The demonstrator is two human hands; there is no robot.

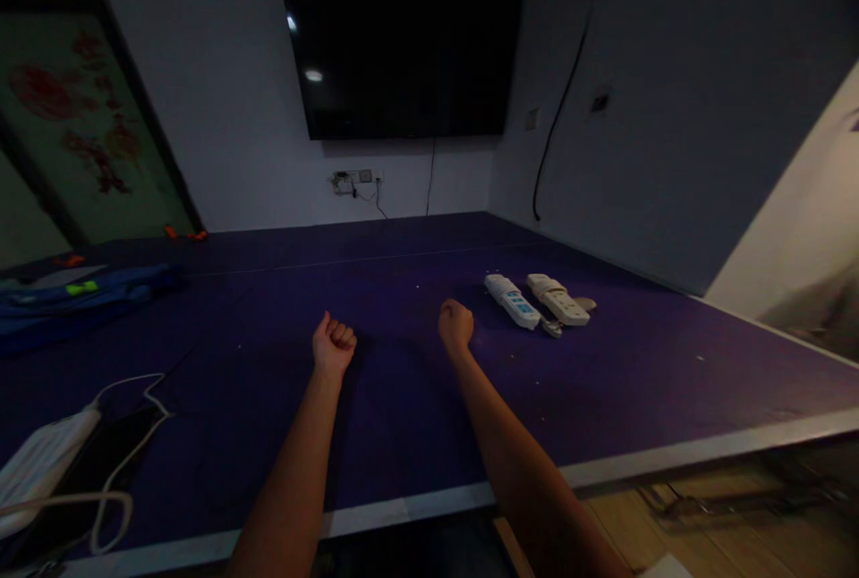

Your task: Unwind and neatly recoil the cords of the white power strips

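Observation:
My left hand point(334, 344) is closed in a fist above the purple tabletop point(395, 417), with its curled fingers turned partly up and its thumb out to the side. I see nothing in it. My right hand point(455, 325) is also a fist, its back and thumb side towards me, and nothing shows in its grip. Just right of it lie two power strips: a white one with blue sockets point(516, 305) and a cream one point(567, 305). Each has its cord wound round one end. My right hand is apart from both.
At the front left lie a white power strip point(50, 448) with a loose cable and a dark flat thing point(124, 444). Blue cloth point(127, 285) is heaped at the far left. A black screen point(409, 55) hangs on the wall, above sockets point(366, 175). Another cable point(570, 77) dangles right.

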